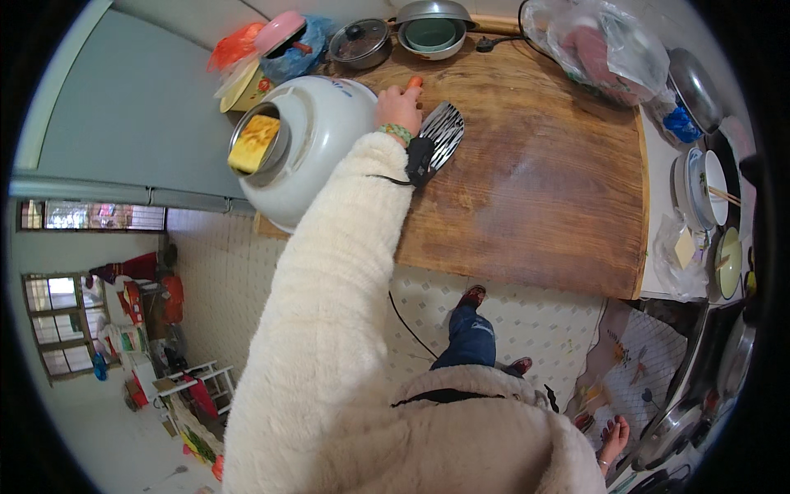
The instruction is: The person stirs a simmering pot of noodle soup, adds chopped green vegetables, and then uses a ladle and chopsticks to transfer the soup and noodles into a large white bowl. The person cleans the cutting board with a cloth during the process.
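Observation:
My left hand (398, 109) reaches across the wooden table (527, 181), its fingers closed around an orange carrot-like piece (415, 82); most of the piece is hidden. Against that wrist sits a fan-shaped black-and-silver striped piece (444, 136) with a black mount and a strap over the sleeve. Just left of my left hand, a big white basin (354, 103) appears to lie upside down. A metal bowl (284, 148) holding a yellow, brown-topped block (255, 142) rests on it. Low at the right, my right hand (613, 438) hangs empty beside the stove side, fingers loosely apart.
Along the back stand a lidded pot (360, 45), stacked bowls (432, 37) and a black plug (485, 44). Plastic bags (609, 53) lie at the back right. White bowls with chopsticks (712, 189) and pans line the right counter. A grey cabinet (123, 107) stands at left.

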Demonstrator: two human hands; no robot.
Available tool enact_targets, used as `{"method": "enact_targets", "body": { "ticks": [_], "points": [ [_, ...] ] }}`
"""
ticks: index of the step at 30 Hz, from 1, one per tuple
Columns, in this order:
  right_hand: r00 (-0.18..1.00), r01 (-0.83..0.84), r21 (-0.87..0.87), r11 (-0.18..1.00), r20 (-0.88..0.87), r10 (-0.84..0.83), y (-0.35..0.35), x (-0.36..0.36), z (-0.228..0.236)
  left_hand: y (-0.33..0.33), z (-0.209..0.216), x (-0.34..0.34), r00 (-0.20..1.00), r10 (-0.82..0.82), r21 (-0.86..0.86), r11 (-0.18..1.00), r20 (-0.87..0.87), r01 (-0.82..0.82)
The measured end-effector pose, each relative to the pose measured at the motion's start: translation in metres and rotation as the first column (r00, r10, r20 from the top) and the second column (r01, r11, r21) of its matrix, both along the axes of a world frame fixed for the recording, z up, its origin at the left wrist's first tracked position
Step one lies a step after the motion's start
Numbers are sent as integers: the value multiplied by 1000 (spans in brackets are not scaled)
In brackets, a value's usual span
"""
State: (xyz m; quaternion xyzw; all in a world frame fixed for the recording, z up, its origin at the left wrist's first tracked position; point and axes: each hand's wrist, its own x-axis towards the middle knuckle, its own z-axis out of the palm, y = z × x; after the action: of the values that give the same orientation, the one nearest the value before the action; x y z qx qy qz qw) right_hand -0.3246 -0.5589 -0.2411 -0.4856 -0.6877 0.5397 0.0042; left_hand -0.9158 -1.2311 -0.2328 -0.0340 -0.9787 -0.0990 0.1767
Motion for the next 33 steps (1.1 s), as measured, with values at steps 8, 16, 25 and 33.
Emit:
{"method": "enact_targets", "body": {
  "ticks": [8,16,25,33],
  "points": [
    [986,123,-11,992,112,-121,-34,2,-6,-20,-13,-30,989,-35,-85,995,146,47],
    [991,108,-20,994,87,-106,-58,3,0,-21,-15,-37,988,29,-55,998,150,-21],
    [984,153,-81,985,101,-144,-58,92,-23,-2,12,-23,987,63,78,996,-145,-52],
    [977,-44,43,998,-208,52,-118,16,15,233,63,230,787,-583,902,423,200,85]
  ]
}}
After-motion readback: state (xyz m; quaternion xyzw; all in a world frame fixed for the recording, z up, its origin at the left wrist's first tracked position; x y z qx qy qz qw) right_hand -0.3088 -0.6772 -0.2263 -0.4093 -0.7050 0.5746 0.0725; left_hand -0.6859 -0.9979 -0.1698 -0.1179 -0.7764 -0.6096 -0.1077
